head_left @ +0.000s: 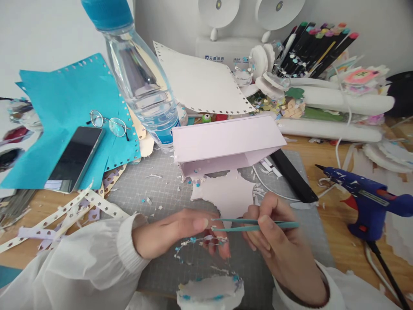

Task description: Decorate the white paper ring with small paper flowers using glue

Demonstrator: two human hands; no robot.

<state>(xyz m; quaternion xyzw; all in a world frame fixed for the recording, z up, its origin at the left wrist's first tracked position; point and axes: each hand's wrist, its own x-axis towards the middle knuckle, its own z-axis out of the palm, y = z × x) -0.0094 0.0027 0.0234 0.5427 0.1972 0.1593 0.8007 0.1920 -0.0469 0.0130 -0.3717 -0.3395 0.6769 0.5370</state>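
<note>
My right hand (277,241) pinches a pair of teal tweezers (254,224) whose tips point left toward my left thumb. My left hand (180,232) is closed on a thin wire hoop (206,249) dotted with small blue and pale bits. Below the hoop lies a white paper cutout with a decorated edge (209,290). Just beyond both hands a pale pink jagged paper shape (230,193) rests on the grey cutting mat (161,181), in front of a folded pink paper box (222,140).
A water bottle (142,82) stands behind the mat. On teal paper (58,99) at the left lie a phone (75,157) and glasses (108,122). A blue glue gun (368,198) sits right, marker pens (318,45) at the back. Paper strips (64,213) lie left.
</note>
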